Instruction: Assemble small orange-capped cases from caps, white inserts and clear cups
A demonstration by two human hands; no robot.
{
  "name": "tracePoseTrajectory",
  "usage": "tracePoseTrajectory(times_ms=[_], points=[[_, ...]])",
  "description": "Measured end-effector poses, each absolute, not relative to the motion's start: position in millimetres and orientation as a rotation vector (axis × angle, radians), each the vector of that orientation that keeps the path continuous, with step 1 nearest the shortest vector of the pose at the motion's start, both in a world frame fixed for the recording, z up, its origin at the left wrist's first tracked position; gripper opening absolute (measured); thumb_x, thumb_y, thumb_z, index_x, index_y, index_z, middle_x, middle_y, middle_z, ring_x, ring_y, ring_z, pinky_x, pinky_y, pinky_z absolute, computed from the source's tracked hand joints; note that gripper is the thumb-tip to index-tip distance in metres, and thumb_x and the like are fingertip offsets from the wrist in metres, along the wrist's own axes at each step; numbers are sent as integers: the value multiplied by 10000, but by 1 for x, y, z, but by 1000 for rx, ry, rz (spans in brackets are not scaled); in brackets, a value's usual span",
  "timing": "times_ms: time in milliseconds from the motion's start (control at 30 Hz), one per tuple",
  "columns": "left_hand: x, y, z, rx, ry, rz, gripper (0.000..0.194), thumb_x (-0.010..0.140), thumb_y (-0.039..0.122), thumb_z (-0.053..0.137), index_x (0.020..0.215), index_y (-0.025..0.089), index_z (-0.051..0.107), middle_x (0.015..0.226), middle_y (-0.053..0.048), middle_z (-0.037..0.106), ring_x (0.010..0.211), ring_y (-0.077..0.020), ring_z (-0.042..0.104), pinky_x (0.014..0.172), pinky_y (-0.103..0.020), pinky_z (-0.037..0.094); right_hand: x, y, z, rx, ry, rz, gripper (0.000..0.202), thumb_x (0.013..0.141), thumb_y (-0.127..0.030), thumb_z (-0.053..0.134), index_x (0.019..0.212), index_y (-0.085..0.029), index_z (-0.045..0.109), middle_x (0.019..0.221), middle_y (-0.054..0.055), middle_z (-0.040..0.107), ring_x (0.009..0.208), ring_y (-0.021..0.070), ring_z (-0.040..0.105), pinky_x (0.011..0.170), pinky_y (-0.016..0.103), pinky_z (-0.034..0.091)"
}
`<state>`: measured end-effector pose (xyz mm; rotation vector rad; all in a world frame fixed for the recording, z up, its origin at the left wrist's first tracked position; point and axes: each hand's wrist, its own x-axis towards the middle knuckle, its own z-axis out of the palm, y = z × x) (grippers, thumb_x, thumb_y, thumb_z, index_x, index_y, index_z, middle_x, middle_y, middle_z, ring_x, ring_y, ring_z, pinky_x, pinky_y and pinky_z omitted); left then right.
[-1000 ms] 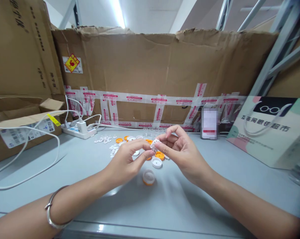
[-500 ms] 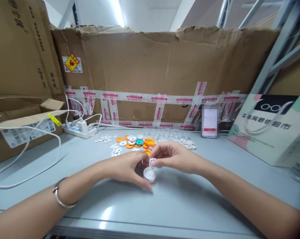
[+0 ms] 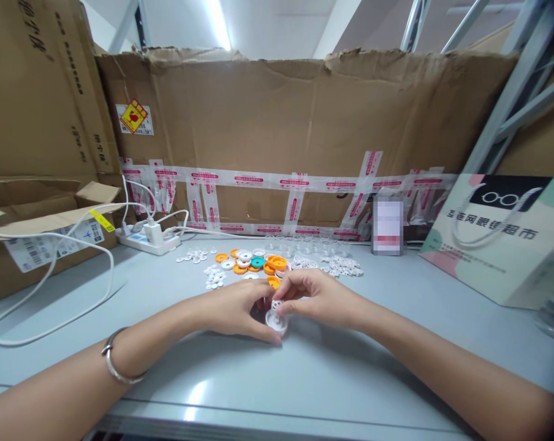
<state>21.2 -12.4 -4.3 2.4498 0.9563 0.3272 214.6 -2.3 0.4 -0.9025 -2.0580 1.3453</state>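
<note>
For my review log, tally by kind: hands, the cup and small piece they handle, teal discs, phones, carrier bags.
Left hand and right hand: 2
White cup: 1
Small white piece: 1
Teal disc: 1
Phone: 1
Carrier bag: 1
Total: 7

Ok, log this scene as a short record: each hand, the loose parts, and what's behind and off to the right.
Left hand: curled around a small white cup
Right hand: pinching a small white piece with holes, at the cup's far rim
Loose parts: orange discs, white discs, one teal disc
Behind: large cardboard box
Right side: phone, then paper bag
</note>
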Motion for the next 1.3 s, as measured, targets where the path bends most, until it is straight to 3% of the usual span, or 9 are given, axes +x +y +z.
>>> tracePoseTrajectory(times_ms=[467,1000,1200,1300], points=[[23,-5,-10,2474,838,435,269,722,354,668,903,169,594,847,-11,613,751,-142,530,649,-231,391,217,-4,0,-878,-2271,1057,49,706,-189,666,710,-163,624,749,15,663,728,144,608,713,285,471],[24,14,-27,2368,896,551,246,763,303,591,987,203,569,940,-54,576,895,-199,522,794,-318,430,218,14,2,-927,-2298,979,25,764,-155,615,769,-175,601,791,5,646,749,122,593,713,237,454],[26,18,-28,2314,935,498,262,751,261,581,1005,210,548,917,-51,567,882,-204,517,768,-326,437,221,19,0,-949,-2331,923,185,715,-167,656,892,-185,606,867,6,630,806,124,570,734,224,441],[27,18,-26,2321,934,486,265,741,250,582,998,202,543,930,-54,566,892,-207,513,780,-332,432,221,19,-3,-975,-2306,906,170,715,-208,666,871,-178,606,851,17,613,808,134,556,731,239,439]])
